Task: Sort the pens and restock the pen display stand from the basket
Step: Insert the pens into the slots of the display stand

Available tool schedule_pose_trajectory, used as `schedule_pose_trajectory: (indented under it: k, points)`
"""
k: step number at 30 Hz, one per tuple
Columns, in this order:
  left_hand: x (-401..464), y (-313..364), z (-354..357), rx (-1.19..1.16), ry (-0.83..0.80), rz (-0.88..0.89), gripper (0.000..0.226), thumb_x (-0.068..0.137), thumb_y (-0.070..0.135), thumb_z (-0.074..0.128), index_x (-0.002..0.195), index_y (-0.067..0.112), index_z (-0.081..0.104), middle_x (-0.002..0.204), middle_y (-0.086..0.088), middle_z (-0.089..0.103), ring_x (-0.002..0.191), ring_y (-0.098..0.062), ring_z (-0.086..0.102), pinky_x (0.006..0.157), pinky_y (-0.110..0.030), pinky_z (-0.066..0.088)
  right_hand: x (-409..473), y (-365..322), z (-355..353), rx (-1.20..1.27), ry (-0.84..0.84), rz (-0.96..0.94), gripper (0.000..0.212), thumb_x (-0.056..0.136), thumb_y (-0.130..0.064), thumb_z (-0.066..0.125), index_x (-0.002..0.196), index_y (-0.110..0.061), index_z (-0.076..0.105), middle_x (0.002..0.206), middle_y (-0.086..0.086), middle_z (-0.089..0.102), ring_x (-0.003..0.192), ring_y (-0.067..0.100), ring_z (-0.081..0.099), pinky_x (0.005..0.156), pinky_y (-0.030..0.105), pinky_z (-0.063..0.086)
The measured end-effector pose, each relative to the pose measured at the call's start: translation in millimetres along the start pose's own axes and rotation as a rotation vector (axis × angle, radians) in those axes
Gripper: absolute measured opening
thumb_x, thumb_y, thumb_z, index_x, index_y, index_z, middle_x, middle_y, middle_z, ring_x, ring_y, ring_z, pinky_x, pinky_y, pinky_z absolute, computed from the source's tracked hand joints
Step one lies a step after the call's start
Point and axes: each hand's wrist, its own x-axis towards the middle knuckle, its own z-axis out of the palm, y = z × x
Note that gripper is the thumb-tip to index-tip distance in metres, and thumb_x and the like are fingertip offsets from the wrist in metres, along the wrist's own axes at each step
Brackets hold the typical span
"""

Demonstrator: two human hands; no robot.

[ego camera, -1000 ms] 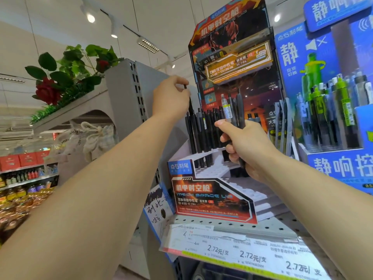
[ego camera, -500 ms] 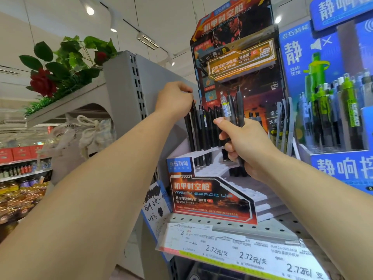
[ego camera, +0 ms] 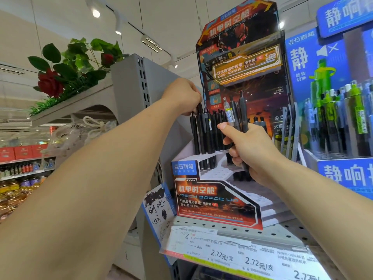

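An orange-and-black cardboard pen display stand (ego camera: 214, 201) sits on the shelf, with stepped white tiers full of holes. A row of black pens (ego camera: 207, 136) stands upright in its top left tier. My left hand (ego camera: 182, 96) pinches the top of a black pen (ego camera: 199, 112) at the left end of that row. My right hand (ego camera: 252, 150) grips a bundle of pens (ego camera: 235, 114) in front of the stand: several black ones and one clear pen with a yellow label. No basket is in view.
A blue display (ego camera: 333, 118) of green and grey pens stands right of the stand. Price labels (ego camera: 238, 257) run along the perforated shelf edge. A grey shelf upright (ego camera: 131, 87) with artificial roses (ego camera: 50, 83) rises at the left, with a handwritten card (ego camera: 159, 213) below.
My left hand has come down with its pen, from above the row to level with the pens' tops. My right hand holds its bundle in nearly the same place.
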Motion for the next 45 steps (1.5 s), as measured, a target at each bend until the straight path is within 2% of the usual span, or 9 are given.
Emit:
schedule_pose_trajectory:
  k: [4,7,10,14,26,33,37,42,45]
  points:
    - [8,11,0,0.136,-0.024,-0.008,0.013,0.093,0.018,0.064,0.098,0.007,0.069,0.079,-0.009,0.074,0.072,-0.019,0.075,0.069,-0.038,0.064,0,0,-1,0.01,0.007,0.003,0.011,0.096,-0.032,0.068,0.097,-0.021,0.068,0.066,-0.003,0.058,0.042,0.009,0.04,0.038,0.022,0.029]
    - [13,15,1,0.285,-0.024,0.029,0.022,0.088,0.031,0.074,0.087,0.01,0.065,0.072,-0.005,0.071,0.063,-0.017,0.073,0.064,-0.035,0.063,1,0,-2,0.011,0.014,0.008,0.013,0.096,-0.033,0.069,0.098,-0.021,0.067,0.067,-0.002,0.057,0.044,0.009,0.039,0.039,0.023,0.029]
    - [15,17,1,0.564,0.006,0.138,0.045,0.086,0.046,0.073,0.062,0.017,0.049,0.058,0.0,0.056,0.051,-0.014,0.054,0.048,-0.027,0.04,1,0,-2,0.009,0.012,0.008,0.013,0.096,-0.033,0.069,0.098,-0.02,0.067,0.069,0.0,0.057,0.043,0.01,0.04,0.039,0.023,0.029]
    - [12,19,4,0.71,0.027,0.239,0.054,0.09,0.045,0.07,0.06,0.019,0.033,0.061,0.0,0.039,0.054,-0.014,0.036,0.045,-0.029,0.026,1,1,-2,0.005,0.013,0.008,0.013,0.096,-0.033,0.069,0.099,-0.02,0.067,0.071,0.001,0.057,0.042,0.01,0.04,0.039,0.022,0.029]
    - [14,22,-2,0.268,-0.196,0.102,0.015,0.098,0.024,0.06,0.084,0.023,0.058,0.08,0.002,0.066,0.07,-0.007,0.067,0.057,-0.023,0.057,2,3,-1,-0.015,-0.012,0.007,0.012,0.095,-0.034,0.069,0.096,-0.023,0.068,0.059,-0.008,0.059,0.043,0.009,0.04,0.04,0.023,0.03]
    - [13,24,-3,0.243,-0.237,0.021,0.02,0.1,0.023,0.056,0.081,0.021,0.057,0.081,-0.001,0.068,0.065,-0.01,0.069,0.056,-0.024,0.059,0,1,-1,0.0,-0.006,0.014,0.013,0.095,-0.033,0.07,0.096,-0.021,0.068,0.059,-0.007,0.059,0.042,0.008,0.041,0.039,0.022,0.029]
    - [13,23,-1,0.265,-0.185,0.042,0.023,0.099,0.022,0.058,0.077,0.02,0.055,0.075,0.0,0.065,0.058,-0.009,0.065,0.049,-0.022,0.057,0,0,-1,0.009,-0.011,0.016,0.013,0.096,-0.032,0.069,0.095,-0.019,0.067,0.055,-0.009,0.057,0.042,0.008,0.039,0.038,0.022,0.027]
    - [13,18,1,0.448,-0.086,0.014,0.03,0.095,0.029,0.065,0.074,0.014,0.05,0.077,-0.007,0.065,0.065,-0.017,0.067,0.064,-0.03,0.06,-1,0,-1,-0.004,-0.012,0.008,0.013,0.096,-0.032,0.069,0.094,-0.02,0.066,0.054,-0.01,0.058,0.041,0.008,0.04,0.037,0.022,0.028]
    - [13,14,6,0.495,-0.026,0.051,0.032,0.095,0.027,0.066,0.073,0.017,0.045,0.079,-0.006,0.062,0.06,-0.017,0.062,0.054,-0.028,0.056,-2,0,0,-0.005,-0.01,0.007,0.013,0.096,-0.032,0.069,0.093,-0.02,0.066,0.053,-0.011,0.057,0.041,0.008,0.04,0.036,0.021,0.028]
